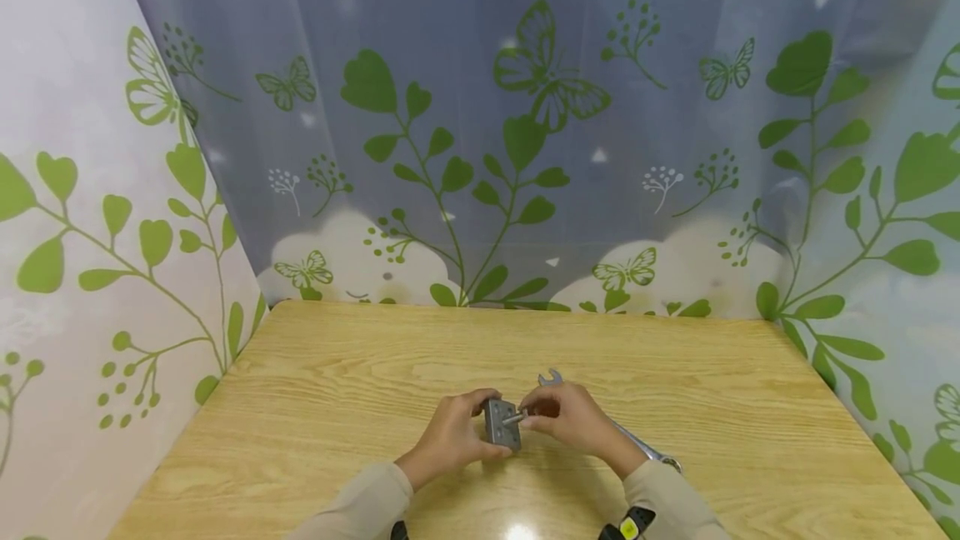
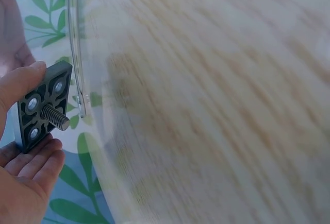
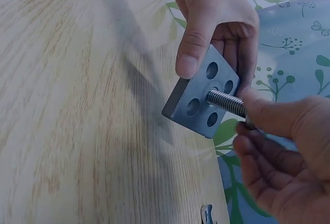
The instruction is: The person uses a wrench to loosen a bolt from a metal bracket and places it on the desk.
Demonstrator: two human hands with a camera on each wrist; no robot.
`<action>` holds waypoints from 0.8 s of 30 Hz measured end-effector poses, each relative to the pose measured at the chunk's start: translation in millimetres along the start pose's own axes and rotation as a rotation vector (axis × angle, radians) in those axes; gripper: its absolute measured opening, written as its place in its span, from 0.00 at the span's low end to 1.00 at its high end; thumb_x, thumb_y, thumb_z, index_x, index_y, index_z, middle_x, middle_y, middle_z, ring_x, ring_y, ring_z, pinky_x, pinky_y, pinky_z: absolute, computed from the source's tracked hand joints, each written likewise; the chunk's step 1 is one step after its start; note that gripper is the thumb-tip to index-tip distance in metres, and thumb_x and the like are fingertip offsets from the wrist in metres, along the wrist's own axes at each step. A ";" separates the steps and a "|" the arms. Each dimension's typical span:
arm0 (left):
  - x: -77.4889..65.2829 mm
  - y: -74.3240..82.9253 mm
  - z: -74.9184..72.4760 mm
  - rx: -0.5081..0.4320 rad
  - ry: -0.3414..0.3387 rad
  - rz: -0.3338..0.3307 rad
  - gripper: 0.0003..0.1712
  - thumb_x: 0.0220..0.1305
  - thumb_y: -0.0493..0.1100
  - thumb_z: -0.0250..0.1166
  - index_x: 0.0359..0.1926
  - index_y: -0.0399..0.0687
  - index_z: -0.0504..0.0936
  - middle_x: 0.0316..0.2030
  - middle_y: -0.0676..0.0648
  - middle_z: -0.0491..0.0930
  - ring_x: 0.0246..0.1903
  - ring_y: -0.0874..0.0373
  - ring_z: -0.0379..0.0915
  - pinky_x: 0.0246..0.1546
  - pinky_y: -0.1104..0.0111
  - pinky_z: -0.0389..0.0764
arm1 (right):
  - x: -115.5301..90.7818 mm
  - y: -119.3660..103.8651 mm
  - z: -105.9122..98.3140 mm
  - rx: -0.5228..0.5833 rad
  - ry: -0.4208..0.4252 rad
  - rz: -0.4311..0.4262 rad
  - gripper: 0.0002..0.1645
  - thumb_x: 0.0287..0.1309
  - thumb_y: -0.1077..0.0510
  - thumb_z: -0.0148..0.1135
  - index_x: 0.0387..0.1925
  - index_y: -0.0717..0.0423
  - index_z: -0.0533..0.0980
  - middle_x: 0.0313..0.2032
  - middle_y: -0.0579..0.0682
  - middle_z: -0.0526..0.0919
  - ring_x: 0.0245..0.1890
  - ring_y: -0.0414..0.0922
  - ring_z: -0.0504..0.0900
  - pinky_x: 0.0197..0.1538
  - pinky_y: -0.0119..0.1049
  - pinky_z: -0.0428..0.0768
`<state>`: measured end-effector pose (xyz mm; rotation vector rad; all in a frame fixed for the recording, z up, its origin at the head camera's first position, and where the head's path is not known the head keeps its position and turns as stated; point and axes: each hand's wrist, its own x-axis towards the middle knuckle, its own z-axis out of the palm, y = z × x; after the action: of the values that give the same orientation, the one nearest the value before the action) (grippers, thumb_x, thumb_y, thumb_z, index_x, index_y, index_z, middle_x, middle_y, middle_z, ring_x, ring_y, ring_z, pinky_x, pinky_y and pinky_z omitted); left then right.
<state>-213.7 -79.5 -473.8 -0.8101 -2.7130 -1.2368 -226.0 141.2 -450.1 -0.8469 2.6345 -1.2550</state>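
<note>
My left hand [image 1: 452, 437] grips a square grey plate [image 3: 180, 103] by its edges, thumb on one side and fingers on the other. Several round holes surround the plate's centre, and the face in the left wrist view is ribbed. A threaded bolt [image 3: 226, 103] passes through the middle, its tip sticking out past the ribbed face. Thumb and fingers of my right hand [image 1: 576, 422] pinch the bolt's head end, which they mostly cover. The plate is held on edge above the wooden table [image 1: 360, 365].
A metal wrench [image 1: 637, 440] lies on the table behind and under my right hand and forearm, its open end farther back. Curtains [image 1: 465, 190] with leaf and butterfly prints stand along the table's back and both sides.
</note>
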 end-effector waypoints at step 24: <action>0.8 -1.1 1.9 -0.001 -0.009 -0.032 0.40 0.39 0.44 0.81 0.55 0.35 0.76 0.49 0.37 0.81 0.47 0.42 0.80 0.46 0.61 0.84 | -7.2 0.3 -6.2 -0.010 -0.072 0.068 0.21 0.67 0.48 0.56 0.47 0.62 0.79 0.37 0.53 0.84 0.34 0.47 0.82 0.36 0.35 0.82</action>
<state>-214.6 -78.4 -475.6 -0.7774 -2.7433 -1.2435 -222.1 149.4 -447.3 -0.7819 2.5918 -1.1737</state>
